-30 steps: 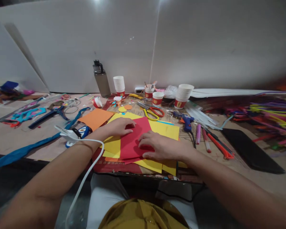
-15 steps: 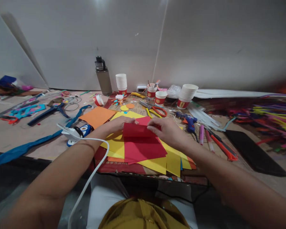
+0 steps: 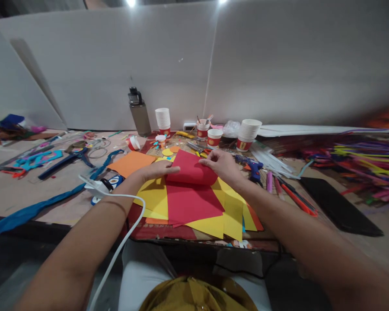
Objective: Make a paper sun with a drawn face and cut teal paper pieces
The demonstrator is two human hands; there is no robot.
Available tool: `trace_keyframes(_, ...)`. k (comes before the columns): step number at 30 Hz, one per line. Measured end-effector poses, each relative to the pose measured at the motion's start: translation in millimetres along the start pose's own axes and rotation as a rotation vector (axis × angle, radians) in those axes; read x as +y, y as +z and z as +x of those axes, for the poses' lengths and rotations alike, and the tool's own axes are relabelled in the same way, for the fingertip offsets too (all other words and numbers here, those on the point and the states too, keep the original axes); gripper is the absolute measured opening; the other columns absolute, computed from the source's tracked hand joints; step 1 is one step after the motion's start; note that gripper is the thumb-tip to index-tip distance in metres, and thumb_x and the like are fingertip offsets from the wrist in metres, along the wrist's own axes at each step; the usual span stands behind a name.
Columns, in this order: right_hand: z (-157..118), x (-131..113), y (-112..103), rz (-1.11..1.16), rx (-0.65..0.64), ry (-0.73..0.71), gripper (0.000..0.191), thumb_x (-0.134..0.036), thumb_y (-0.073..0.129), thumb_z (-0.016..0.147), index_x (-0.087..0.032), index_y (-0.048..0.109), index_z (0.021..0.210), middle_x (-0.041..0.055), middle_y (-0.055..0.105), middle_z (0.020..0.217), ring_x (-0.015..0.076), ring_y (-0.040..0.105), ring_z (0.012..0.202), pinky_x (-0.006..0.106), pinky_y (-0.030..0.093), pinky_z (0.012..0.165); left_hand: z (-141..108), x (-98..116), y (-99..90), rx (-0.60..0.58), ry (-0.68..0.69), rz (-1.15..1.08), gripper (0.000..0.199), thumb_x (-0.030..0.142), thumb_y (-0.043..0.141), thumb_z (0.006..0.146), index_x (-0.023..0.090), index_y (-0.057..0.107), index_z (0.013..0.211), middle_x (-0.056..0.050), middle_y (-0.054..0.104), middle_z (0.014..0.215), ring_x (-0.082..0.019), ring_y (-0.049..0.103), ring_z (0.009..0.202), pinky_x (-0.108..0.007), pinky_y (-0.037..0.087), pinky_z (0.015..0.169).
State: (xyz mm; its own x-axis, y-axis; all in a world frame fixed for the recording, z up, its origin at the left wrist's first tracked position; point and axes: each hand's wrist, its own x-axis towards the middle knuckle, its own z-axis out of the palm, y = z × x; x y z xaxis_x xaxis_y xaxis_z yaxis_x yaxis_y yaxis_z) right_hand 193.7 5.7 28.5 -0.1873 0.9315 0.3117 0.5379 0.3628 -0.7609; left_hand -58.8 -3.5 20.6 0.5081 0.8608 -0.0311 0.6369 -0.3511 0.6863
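A red sheet of paper is raised in front of me, its lower part bent in a curve. My right hand pinches its right side between thumb and fingers. At the left edge my left hand has its thumb in front of the sheet, with some fingertips hidden behind it. Under the raised sheet lies more red paper, on top of fanned yellow sheets. An orange sheet lies beyond my left wrist.
Scissors, a blue glue gun, markers and a black phone-like slab lie around the paper. Stacked paper cups and a bottle stand along the wall. A white cable crosses my left forearm.
The upper red sheet has gone from a narrow folded strip to a larger curved sheet raised between my hands. My left hand has shifted slightly left. The view has tilted up a little.
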Motion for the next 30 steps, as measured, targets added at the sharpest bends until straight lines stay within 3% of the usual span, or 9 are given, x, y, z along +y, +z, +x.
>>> trace_keyframes(2,0,1,1,0.062,0.0,0.006,0.042,-0.055,0.069,0.068,-0.017,0.053,0.061,-0.0033,0.051,0.057,0.0102,0.041,0.056,0.024,0.029,0.053,-1,2,-2.0,-0.101,-0.019,-0.007,0.057,0.063,0.059,0.075,0.015,0.069,0.104,-0.008,0.073,0.101,-0.024,0.065,0.091,-0.029,0.05,0.078)
trace_keyframes(5,-1,2,1,0.154,-0.022,-0.001,0.038,-0.053,0.064,0.074,-0.017,0.055,0.065,-0.0035,0.05,0.059,0.0097,0.04,0.056,0.023,0.03,0.054,-1,-1,-1.3,-0.169,-0.056,-0.032,0.051,0.054,0.064,0.074,0.013,0.07,0.104,-0.008,0.074,0.099,-0.023,0.065,0.089,-0.028,0.05,0.076)
trace_keyframes(10,-2,9,-6,0.186,-0.076,-0.04,0.038,-0.053,0.05,0.085,-0.017,0.06,0.076,-0.0006,0.058,0.071,0.0123,0.049,0.066,0.024,0.038,0.061,-2,-8,1.8,-0.102,-0.112,-0.046,0.046,0.054,0.063,0.075,0.014,0.073,0.095,-0.007,0.074,0.095,-0.021,0.065,0.081,-0.027,0.049,0.069)
trace_keyframes(14,-3,19,-27,0.154,-0.013,-0.02,0.037,-0.049,0.043,0.09,-0.016,0.061,0.087,0.0029,0.064,0.078,0.015,0.057,0.072,0.026,0.042,0.065,-4,-6,1.3,-0.085,-0.117,0.023,0.046,0.056,0.059,0.078,0.012,0.073,0.084,-0.006,0.072,0.081,-0.018,0.062,0.07,-0.025,0.047,0.061)
trace_keyframes(18,-5,34,-62,-0.361,0.166,0.028,0.029,-0.042,0.048,0.089,-0.017,0.064,0.092,0.0071,0.069,0.086,0.0182,0.06,0.076,0.028,0.041,0.067,-6,-3,1.8,-0.091,-0.107,0.054,0.043,0.052,0.061,0.076,0.011,0.073,0.081,-0.007,0.072,0.076,-0.019,0.063,0.069,-0.026,0.048,0.061)
trace_keyframes(21,-10,50,-84,-0.781,0.107,0.212,0.036,-0.047,0.05,0.086,-0.014,0.065,0.089,0.0157,0.069,0.092,0.0261,0.063,0.084,0.032,0.041,0.067,-5,-5,3.2,-0.135,0.071,-0.046,0.035,0.041,0.062,0.077,0.014,0.073,0.095,-0.006,0.074,0.094,-0.021,0.065,0.088,-0.028,0.05,0.079)
trace_keyframes(24,-13,66,-95,-0.969,-0.03,0.448,0.054,-0.056,0.052,0.084,-0.007,0.062,0.102,0.0254,0.067,0.1,0.0353,0.064,0.093,0.037,0.042,0.067,-5,-6,4.2,-0.132,0.196,-0.027,0.034,0.036,0.062,0.076,0.014,0.072,0.1,-0.007,0.072,0.101,-0.023,0.063,0.097,-0.03,0.048,0.089)
trace_keyframes(27,-13,76,-96,-0.963,-0.096,0.531,0.06,-0.054,0.059,0.08,-0.002,0.059,0.11,0.0295,0.066,0.103,0.0377,0.064,0.095,0.037,0.043,0.067,-5,-7,4.7,-0.017,0.042,0.05,0.037,0.037,0.062,0.074,0.013,0.071,0.1,-0.009,0.071,0.097,-0.024,0.065,0.089,-0.032,0.05,0.083)
trace_keyframes(30,-10,81,-96,-0.902,-0.074,0.549,0.053,-0.046,0.067,0.072,-0.004,0.062,0.105,0.0275,0.067,0.098,0.0345,0.066,0.089,0.034,0.043,0.062,-4,-8,4.4,0.023,-0.172,0.208,0.039,0.047,0.061,0.073,0.01,0.07,0.082,-0.01,0.069,0.078,-0.025,0.063,0.071,-0.033,0.049,0.067)
